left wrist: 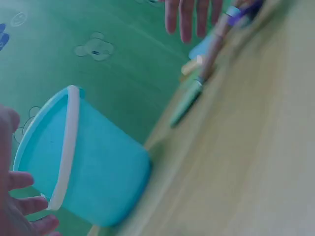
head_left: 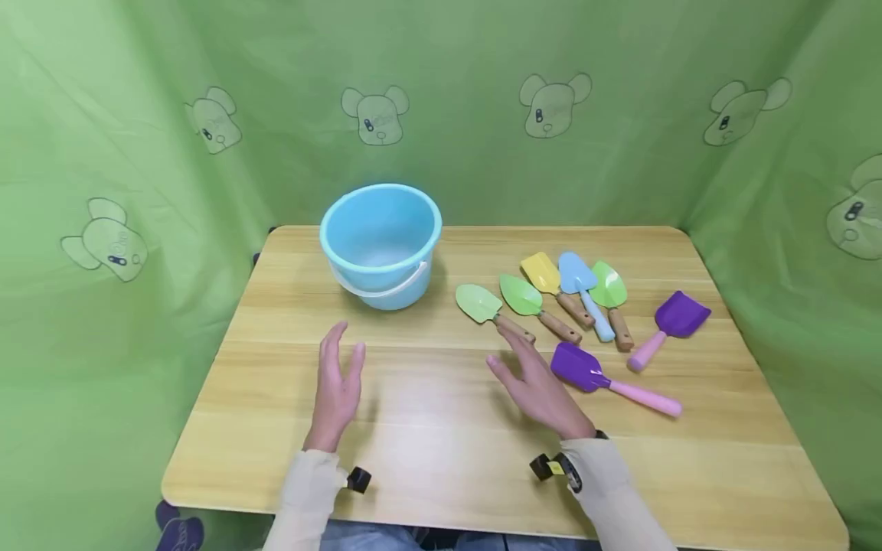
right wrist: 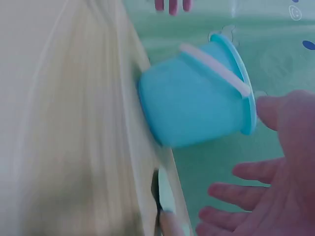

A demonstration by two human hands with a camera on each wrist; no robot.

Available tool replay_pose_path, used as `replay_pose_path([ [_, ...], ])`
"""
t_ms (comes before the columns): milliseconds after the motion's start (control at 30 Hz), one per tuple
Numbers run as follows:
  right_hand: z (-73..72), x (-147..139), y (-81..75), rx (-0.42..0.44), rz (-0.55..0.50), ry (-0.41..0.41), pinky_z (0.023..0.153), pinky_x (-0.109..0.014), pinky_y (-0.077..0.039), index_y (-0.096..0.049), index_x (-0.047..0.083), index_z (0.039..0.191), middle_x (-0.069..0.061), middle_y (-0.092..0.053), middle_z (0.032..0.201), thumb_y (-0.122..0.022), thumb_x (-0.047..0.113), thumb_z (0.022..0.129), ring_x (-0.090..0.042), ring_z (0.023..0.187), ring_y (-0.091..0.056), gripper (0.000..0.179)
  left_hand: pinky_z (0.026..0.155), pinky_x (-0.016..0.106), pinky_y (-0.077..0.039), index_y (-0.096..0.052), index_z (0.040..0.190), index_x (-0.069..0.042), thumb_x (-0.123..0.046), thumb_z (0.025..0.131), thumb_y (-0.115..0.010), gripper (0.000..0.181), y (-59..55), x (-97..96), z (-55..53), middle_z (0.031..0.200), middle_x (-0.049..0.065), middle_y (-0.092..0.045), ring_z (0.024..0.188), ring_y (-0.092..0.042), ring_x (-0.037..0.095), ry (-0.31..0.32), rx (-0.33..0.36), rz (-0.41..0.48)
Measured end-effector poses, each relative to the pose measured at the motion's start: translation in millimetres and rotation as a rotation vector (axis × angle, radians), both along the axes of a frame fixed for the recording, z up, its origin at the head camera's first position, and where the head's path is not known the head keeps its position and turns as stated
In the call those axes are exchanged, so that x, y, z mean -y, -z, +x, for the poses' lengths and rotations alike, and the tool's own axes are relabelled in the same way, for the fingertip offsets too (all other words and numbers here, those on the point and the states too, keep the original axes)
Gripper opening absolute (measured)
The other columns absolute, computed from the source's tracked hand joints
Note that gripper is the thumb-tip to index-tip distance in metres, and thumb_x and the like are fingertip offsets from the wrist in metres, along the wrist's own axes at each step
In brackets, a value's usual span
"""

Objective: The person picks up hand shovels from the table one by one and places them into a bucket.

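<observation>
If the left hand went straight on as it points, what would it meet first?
Probably the blue bucket, at its lowered white handle, though the left hand's height over the table is unclear.

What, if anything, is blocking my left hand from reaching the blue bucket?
Nothing visible: only bare tabletop lies between your left hand and the blue bucket. Its white handle hangs on the near side; the trowels lie off to the right.

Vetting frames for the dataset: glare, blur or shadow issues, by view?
Head: clearest, with pale glare on the table toward the near edge and a soft shadow beside the bucket. Left wrist: dimmer, bluish; the trowels look soft. Right wrist: likewise dim, table grain smeared.
</observation>
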State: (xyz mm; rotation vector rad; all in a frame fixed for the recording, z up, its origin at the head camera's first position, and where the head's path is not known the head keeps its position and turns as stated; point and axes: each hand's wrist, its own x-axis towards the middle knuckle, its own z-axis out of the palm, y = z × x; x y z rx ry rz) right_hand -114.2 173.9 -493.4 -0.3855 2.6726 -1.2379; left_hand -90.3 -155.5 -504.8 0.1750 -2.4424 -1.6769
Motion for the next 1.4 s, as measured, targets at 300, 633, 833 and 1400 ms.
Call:
replay_pose_path([
  [300,-72.8,43,-12.5,0.063,-0.31,0.037,0.128,-0.054,-0.031,-0.032,0.011,0.162,-0.015,-0.034,0.168,-0.049,0.049,0.108,-0.038,0.156,-0.032,0.068,0.128,0.052,-0.031,-0.019,0.165,-0.02,-0.059,0.107,-0.041,0.073,-31.3,7.1,-57.3,0.167,0.006,-0.033,0.155,-0.033,0.028,-0.104,0.027,0.204],
  [633,-149.2,103,-29.8,0.092,-0.413,0.103,0.126,-0.054,-0.034,-0.029,0.016,0.164,-0.009,-0.03,0.171,-0.045,0.061,0.105,-0.035,0.153,-0.038,0.076,0.129,0.048,-0.03,-0.022,0.166,-0.022,-0.05,0.109,-0.041,0.067,-40.0,3.7,-110.9,0.169,0.01,-0.03,0.156,-0.032,0.027,-0.092,-0.05,0.238],
  [833,-172.6,124,-31.7,0.107,-0.481,0.123,0.13,-0.058,-0.023,-0.024,0.021,0.166,-0.008,-0.028,0.172,-0.037,0.065,0.105,-0.034,0.158,-0.029,0.076,0.132,0.045,-0.025,-0.021,0.166,-0.021,-0.048,0.11,-0.038,0.065,-39.3,7.4,-124.8,0.171,0.009,-0.029,0.159,-0.029,0.024,-0.087,-0.07,0.281],
  [1400,-171.8,121,-11.2,0.13,-0.672,0.025,0.128,-0.059,-0.028,-0.028,0.014,0.164,-0.012,-0.034,0.168,-0.032,0.047,0.112,-0.032,0.154,-0.035,0.062,0.132,0.053,-0.021,-0.015,0.167,-0.021,-0.05,0.111,-0.025,0.063,-29.3,16.4,-125.9,0.17,0.01,-0.029,0.159,-0.027,0.033,0.02,-0.077,0.316],
])
